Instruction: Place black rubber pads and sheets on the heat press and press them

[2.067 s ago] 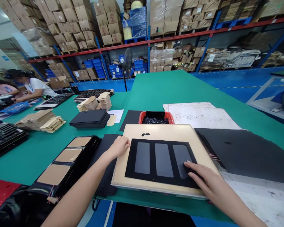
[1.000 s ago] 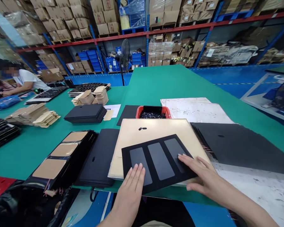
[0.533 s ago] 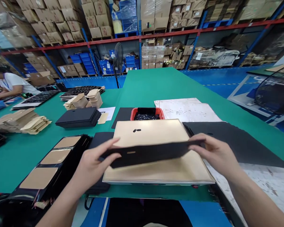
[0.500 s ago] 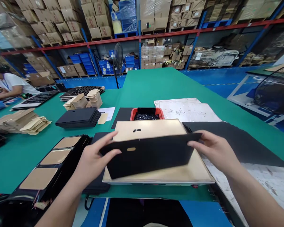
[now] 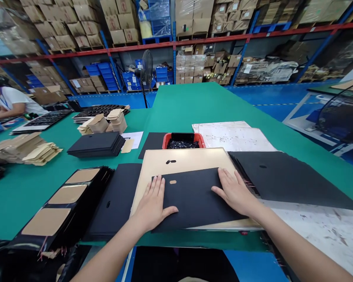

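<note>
L hand (image 5: 151, 207) n R hand (image 5: 233, 192) both flat w/ fingers out, pressing on the blk panel (image 5: 194, 199), which sits a bit crooked on the tan board (image 5: 191, 159) btw

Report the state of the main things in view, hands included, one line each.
Left hand: open, palm down on the black sheet.
Right hand: open, palm down on the black sheet.
Black sheet: flat, slightly askew on the pale board.
Pale board: partly covered.
Red basket: holding dark pieces.
White sheets: overlapping, marked.
Standing fan: upright; whether running, I cannot tell.
</note>
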The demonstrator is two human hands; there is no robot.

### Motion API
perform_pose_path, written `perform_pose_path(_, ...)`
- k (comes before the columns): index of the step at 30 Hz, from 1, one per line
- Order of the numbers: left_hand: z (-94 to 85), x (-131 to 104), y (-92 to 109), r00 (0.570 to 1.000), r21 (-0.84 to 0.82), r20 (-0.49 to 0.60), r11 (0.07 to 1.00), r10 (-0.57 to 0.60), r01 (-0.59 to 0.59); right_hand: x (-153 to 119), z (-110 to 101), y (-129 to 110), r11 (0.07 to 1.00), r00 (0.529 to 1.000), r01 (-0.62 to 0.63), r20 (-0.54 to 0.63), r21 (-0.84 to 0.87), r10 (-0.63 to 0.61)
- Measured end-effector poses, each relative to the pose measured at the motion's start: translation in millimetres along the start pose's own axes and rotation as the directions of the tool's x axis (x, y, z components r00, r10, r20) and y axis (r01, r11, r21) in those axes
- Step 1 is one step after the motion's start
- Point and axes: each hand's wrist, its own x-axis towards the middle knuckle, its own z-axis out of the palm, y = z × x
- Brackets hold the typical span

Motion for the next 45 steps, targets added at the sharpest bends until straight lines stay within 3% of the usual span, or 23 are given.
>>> perform_pose_path(5,2.4,18.6,20.8,0.999,-0.004,0.005,0.999,-0.036,0.036,36.4,-30.5,-3.4,0.996,0.998,-0.03,-0.065,-0.079,0.025)
perform_pose_path(8,3.8,24.2,25.1,0.999,-0.01,-0.007,0.999,-0.038,0.038,64.9,-42.7,-26.2,0.996,0.993,0.065,-0.106,0.067,-0.058)
perform_pose_path(11,3.0,21.8,21.0,1.0,-0.047,-0.009,0.999,-0.018,0.017,94.4,-41.1,-59.6,0.96,0.99,0.138,-0.056,0.244,-0.128)
perform_pose_path(15,1.5,9.6,10.8,0.996,-0.086,-0.087,0.996,-0.028,0.02,125.3,-33.3,-96.4,0.954,0.994,0.112,-0.049,0.279,-0.102)
perform_pose_path(22,0.4,-4.6,0.9,0.993,-0.191,-0.109,0.981,-0.034,0.012,147.2,-36.4,-113.5,0.962,0.999,0.02,0.033,0.274,-0.03)
perform_pose_path(29,-3.0,-0.8,3.1,0.993,-0.271,-0.112,0.963,-0.028,-0.003,152.0,-35.4,-111.7,0.953,0.999,-0.006,0.043,0.304,-0.007)
perform_pose_path(35,-0.1,-3.9,-1.6,0.982,-0.294,-0.186,0.955,-0.031,-0.025,148.2,-37.3,-110.3,0.903,0.999,0.008,0.028,0.43,-0.023)
perform_pose_path(41,-4.4,4.9,-4.9,0.911,-0.319,-0.402,0.947,-0.091,-0.046,97.9,-49.1,-116.1,0.78,0.979,0.148,0.021,0.608,-0.202)
perform_pose_path(45,-11.8,15.8,5.4,0.917,-0.341,-0.4,0.929,-0.005,-0.143,64.9,-57.2,-115.5,0.728,0.955,0.211,0.02,0.652,-0.295)
